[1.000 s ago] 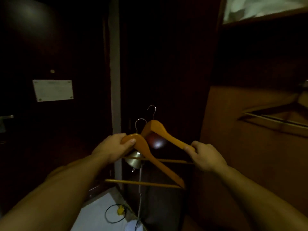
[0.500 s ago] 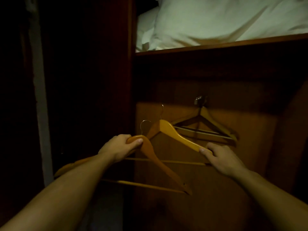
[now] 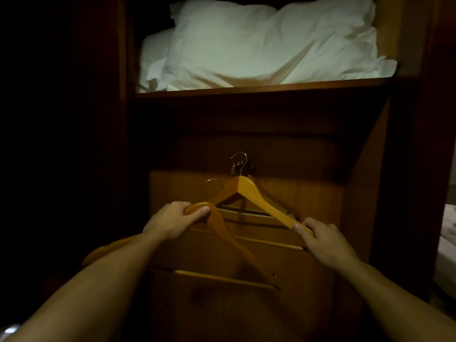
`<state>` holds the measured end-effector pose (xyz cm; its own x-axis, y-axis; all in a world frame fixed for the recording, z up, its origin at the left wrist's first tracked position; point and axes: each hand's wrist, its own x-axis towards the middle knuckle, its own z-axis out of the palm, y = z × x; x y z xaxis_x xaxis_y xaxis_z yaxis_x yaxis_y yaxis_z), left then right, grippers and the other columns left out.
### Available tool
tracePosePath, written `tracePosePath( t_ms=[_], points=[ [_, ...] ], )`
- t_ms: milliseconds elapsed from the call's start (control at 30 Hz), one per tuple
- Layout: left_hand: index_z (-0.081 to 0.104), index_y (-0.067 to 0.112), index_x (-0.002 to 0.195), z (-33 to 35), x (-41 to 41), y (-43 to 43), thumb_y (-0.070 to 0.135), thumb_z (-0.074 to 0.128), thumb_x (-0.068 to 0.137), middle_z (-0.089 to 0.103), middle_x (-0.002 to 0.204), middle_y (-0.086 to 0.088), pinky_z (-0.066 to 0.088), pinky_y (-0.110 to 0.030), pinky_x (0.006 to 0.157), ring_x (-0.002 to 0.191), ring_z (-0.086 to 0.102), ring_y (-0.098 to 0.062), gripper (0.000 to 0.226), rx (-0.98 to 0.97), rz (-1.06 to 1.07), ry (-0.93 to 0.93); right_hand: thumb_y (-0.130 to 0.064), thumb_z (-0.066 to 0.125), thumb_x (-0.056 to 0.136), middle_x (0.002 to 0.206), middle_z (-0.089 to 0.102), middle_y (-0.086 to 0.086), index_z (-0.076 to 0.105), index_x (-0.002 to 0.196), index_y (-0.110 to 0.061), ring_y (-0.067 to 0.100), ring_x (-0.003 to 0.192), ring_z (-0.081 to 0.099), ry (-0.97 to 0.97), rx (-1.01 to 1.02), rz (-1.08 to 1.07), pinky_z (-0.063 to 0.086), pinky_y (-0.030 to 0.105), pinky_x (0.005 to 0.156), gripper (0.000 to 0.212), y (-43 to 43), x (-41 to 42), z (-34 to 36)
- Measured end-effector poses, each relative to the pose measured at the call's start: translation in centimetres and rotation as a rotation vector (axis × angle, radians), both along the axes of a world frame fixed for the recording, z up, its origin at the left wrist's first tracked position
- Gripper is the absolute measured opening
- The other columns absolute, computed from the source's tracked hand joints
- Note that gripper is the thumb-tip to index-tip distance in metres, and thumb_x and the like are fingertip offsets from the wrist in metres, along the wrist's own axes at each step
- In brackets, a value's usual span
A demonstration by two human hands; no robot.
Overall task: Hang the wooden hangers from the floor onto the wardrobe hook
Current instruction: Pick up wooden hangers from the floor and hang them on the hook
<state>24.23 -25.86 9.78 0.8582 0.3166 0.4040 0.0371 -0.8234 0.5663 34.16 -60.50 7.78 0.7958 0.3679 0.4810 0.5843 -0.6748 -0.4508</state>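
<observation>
While one hanger hung beyond, right hand gripped a second hanger, left hand a third hanger, both unhung

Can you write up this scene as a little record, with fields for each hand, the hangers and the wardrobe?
Left hand: grips nearer orange wooden hanger near its top
Right hand: grips arm end of farther orange wooden hanger
Wire hook of farther hanger: up beside the metal wardrobe hook, unclear whether caught
Behind them: darker wooden hanger
Wooden shelf above: white pillow
</observation>
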Motion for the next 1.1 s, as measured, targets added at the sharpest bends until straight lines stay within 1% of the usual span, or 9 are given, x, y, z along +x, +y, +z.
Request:
tracePosePath(
  t_ms=[100,267,333,400,533,633,733,900,1100],
  points=[
    [0.066,0.028,0.086,0.7,2.5,0.5,0.081,0.043,0.075,0.068,0.081,0.001,0.055,-0.031,0.069,0.072,0.065,-0.016,0.059,0.013,-0.032,-0.013,-0.049,0.044,0.1,0.067,0.063,-0.003,0.059,0.089,-0.03,0.007,0.053,0.055,0.0,0.004,-0.036,0.04,0.021,0.046,0.026,0.3,1.7,0.0],
    [0.066,0.028,0.084,1.9,6.6,1.8,0.082,0.044,0.075,0.069,0.08,0.002,0.057,-0.038,0.073,0.072,0.066,-0.017,0.058,0.031,-0.094,-0.046,-0.049,0.042,0.1,0.067,0.062,-0.004,0.058,0.09,-0.032,0.006,0.053,0.054,0.025,0.0,-0.109,0.041,0.02,0.047,0.025,1.2,4.5,-0.1],
    [0.065,0.028,0.081,2.4,8.2,2.6,0.075,0.048,0.081,0.065,0.073,0.005,0.051,-0.033,0.064,0.064,0.061,-0.013,0.05,0.038,-0.127,-0.053,-0.05,0.042,0.1,0.068,0.062,-0.006,0.056,0.087,-0.033,0.007,0.055,0.055,0.02,-0.017,-0.156,0.042,0.022,0.05,0.025,1.7,5.6,0.1],
    [0.064,0.028,0.079,2.5,9.5,3.3,0.073,0.049,0.083,0.063,0.07,0.006,0.047,-0.03,0.061,0.061,0.058,-0.011,0.047,0.059,-0.15,-0.052,-0.05,0.041,0.1,0.068,0.062,-0.007,0.053,0.084,-0.034,0.007,0.056,0.056,0.015,-0.034,-0.189,0.043,0.022,0.051,0.026,2.0,6.2,0.2],
    [0.067,0.029,0.082,1.6,12.8,4.7,0.076,0.048,0.08,0.07,0.08,0.003,0.054,-0.036,0.071,0.072,0.065,-0.015,0.051,0.077,-0.189,-0.014,-0.051,0.041,0.1,0.07,0.064,-0.005,0.056,0.087,-0.03,0.009,0.057,0.057,0.028,-0.038,-0.237,0.043,0.024,0.053,0.029,2.7,8.1,0.1],
    [0.068,0.031,0.083,0.7,15.1,4.9,0.083,0.043,0.071,0.068,0.077,0.008,0.052,-0.033,0.069,0.069,0.063,-0.011,0.059,0.051,-0.246,-0.004,-0.054,0.04,0.1,0.073,0.066,-0.004,0.06,0.09,-0.029,0.01,0.059,0.059,0.031,-0.035,-0.265,0.047,0.028,0.055,0.034,3.1,10.0,0.4],
    [0.067,0.032,0.086,0.3,17.2,4.7,0.087,0.041,0.068,0.069,0.08,0.01,0.052,-0.03,0.068,0.071,0.064,-0.008,0.063,0.037,-0.279,0.022,-0.054,0.039,0.1,0.071,0.064,-0.003,0.058,0.085,-0.029,0.01,0.059,0.059,0.014,-0.064,-0.264,0.044,0.028,0.054,0.036,3.6,11.9,1.1],
    [0.067,0.031,0.089,0.1,19.9,4.8,0.091,0.041,0.064,0.071,0.086,0.008,0.057,-0.034,0.075,0.078,0.068,-0.011,0.07,0.006,-0.277,0.047,-0.053,0.038,0.101,0.071,0.06,-0.003,0.055,0.08,-0.028,0.011,0.06,0.055,0.021,-0.081,-0.232,0.041,0.028,0.056,0.037,4.8,15.3,1.6],
    [0.07,0.03,0.09,-0.4,21.8,5.7,0.105,0.032,0.048,0.074,0.085,0.009,0.059,-0.042,0.08,0.077,0.071,-0.009,0.094,0.006,-0.251,0.039,-0.053,0.037,0.102,0.073,0.062,-0.001,0.052,0.078,-0.03,0.012,0.06,0.055,0.053,-0.063,-0.191,0.039,0.026,0.054,0.036,6.2,18.7,0.9]
  ],
)
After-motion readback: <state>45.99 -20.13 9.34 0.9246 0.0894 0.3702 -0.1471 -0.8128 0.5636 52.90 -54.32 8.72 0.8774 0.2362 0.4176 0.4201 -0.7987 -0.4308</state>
